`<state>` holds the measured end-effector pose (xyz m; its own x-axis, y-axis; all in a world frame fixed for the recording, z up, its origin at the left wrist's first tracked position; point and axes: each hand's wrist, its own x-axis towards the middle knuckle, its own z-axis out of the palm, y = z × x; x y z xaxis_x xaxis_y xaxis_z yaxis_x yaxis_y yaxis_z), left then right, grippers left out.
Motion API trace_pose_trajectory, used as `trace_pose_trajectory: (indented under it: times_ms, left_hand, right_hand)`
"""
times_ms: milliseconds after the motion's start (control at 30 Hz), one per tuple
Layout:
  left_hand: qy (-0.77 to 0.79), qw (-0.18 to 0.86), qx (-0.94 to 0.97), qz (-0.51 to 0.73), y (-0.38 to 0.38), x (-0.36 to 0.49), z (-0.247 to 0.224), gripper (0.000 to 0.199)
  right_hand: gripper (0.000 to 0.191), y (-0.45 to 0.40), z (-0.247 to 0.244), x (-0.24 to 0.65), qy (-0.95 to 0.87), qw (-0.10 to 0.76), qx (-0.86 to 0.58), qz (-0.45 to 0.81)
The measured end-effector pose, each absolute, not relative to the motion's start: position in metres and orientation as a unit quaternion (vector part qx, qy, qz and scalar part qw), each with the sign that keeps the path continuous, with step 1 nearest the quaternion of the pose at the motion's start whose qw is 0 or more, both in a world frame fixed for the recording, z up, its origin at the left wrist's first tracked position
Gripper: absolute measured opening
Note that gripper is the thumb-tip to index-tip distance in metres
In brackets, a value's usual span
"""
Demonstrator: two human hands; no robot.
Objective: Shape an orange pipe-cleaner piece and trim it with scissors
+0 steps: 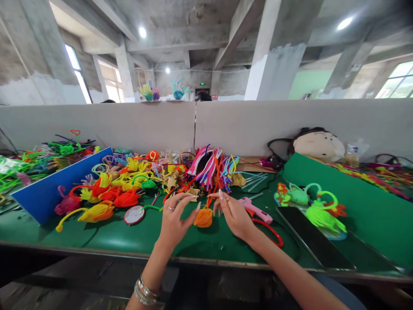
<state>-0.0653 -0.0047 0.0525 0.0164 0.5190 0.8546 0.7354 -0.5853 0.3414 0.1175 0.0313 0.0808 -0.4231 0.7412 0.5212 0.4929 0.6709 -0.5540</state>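
Between my hands an orange tufted pipe-cleaner bundle (203, 218) sits over the green table. My left hand (176, 217) is beside it on the left, thumb and forefinger apart, with nothing visible between them. On the right, my right hand (234, 215) pinches an orange pipe cleaner (212, 197) at its fingertips; the stem appears to run down to the bundle, though the join is hard to make out. Just past my right hand lies a pink glue gun (256, 210). A small round white disc with a red rim (134, 215) is left of my left hand.
Finished yellow and red pipe-cleaner birds (97, 212) lie at left by a blue board (64, 185). Loose pipe cleaners (206, 165) stand behind my hands. A phone (312, 237), green bird figures (324, 215) and a green board (348, 202) are at right. A grey partition (129, 125) closes the back.
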Motion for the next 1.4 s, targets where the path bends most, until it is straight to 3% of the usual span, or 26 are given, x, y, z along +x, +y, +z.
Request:
trace_pose_trajectory:
  times_ms: [133,300,433,700,900,1033,1233,1400]
  left_hand:
    - [-0.505,-0.059,-0.656,-0.557,-0.003,-0.059,0.035,0.033]
    - [-0.529,-0.151,-0.598,-0.583,-0.001,-0.044,0.006,0.028]
    - [-0.534,-0.191,-0.555,-0.609,0.003,-0.034,0.005,0.027]
    - [-0.523,-0.144,-0.602,-0.586,0.014,-0.027,0.016,0.029]
    - [-0.527,-0.167,-0.604,-0.574,0.014,-0.030,0.016,0.033]
    - [-0.501,-0.231,-0.585,-0.594,0.012,-0.032,0.024,0.034]
    - [-0.415,-0.428,-0.550,-0.585,0.006,-0.035,0.043,0.037]
    - [-0.425,-0.470,-0.506,-0.585,0.005,-0.041,0.047,0.034]
  right_hand:
    - [0.040,0.044,0.083,0.133,-0.788,0.433,-0.391,0.199]
    - [0.042,0.049,0.078,0.143,-0.785,0.430,-0.406,0.183]
    - [0.043,0.046,0.073,0.140,-0.783,0.439,-0.393,0.201]
    - [0.045,0.039,0.077,0.132,-0.760,0.476,-0.373,0.237]
    - [0.045,0.036,0.080,0.131,-0.757,0.476,-0.365,0.260]
    - [0.045,0.035,0.084,0.129,-0.750,0.477,-0.357,0.288]
    - [0.049,0.034,0.085,0.124,-0.728,0.477,-0.349,0.347]
    - [0.048,0.034,0.082,0.123,-0.745,0.453,-0.301,0.388]
